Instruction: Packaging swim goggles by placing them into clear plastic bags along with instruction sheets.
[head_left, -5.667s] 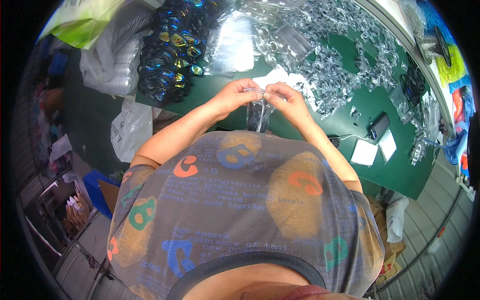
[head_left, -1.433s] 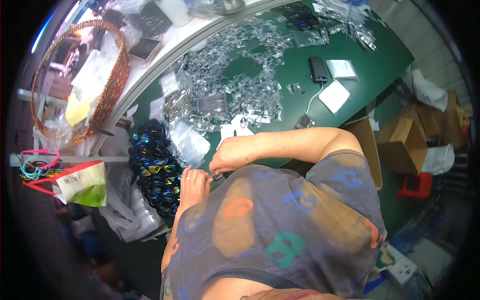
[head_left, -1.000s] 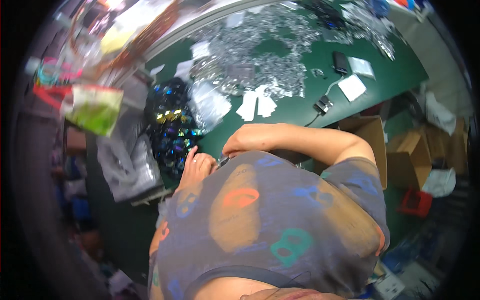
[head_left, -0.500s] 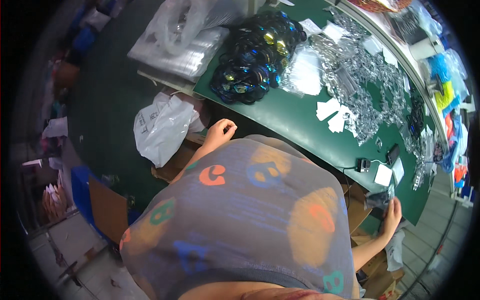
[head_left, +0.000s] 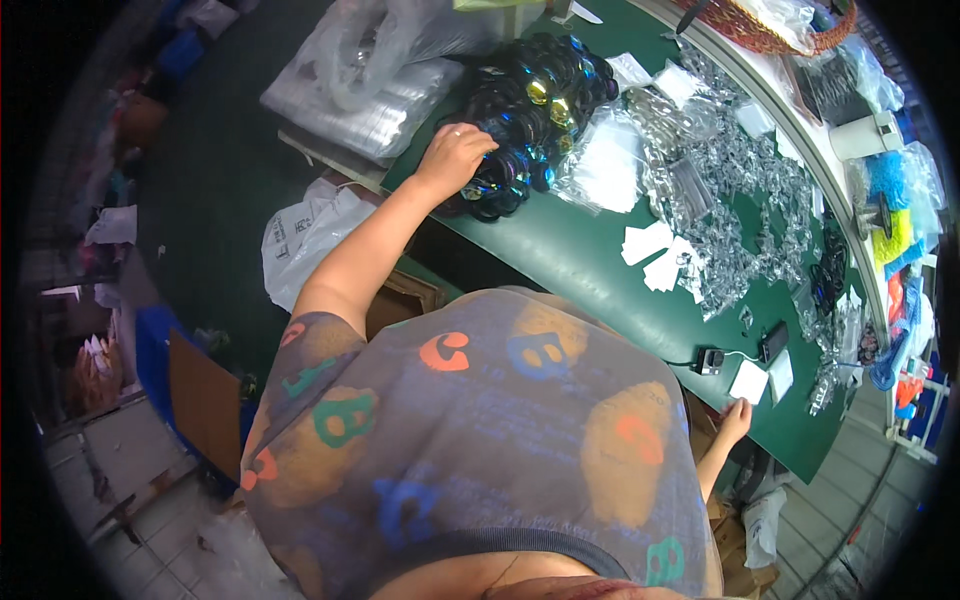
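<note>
My left hand (head_left: 455,162) reaches over the near left side of a heap of black glossy curved pieces (head_left: 540,95) with blue and yellow shine. Its fingers are bent and held close together against the heap; what lies under the fingertips is hidden. Over at the table's right front edge, my right hand (head_left: 736,420) has its fingers closed at the lower corner of a white square card (head_left: 748,382). Beside that card stand a small black camera-like box (head_left: 709,361) and a black block (head_left: 774,341) joined by a cable.
Clear plastic packs (head_left: 770,190) spread across the green table (head_left: 560,255), with white cards (head_left: 648,242) nearer me. Stacked clear bags (head_left: 400,105) lie at the left. A white plastic bag (head_left: 310,235) hangs below them. A shelf rail (head_left: 800,130) borders the far right.
My left hand has moved up and forward from beside my body onto the black heap. My right hand has shifted left to the white card; the dark packet beside it is out of sight.
</note>
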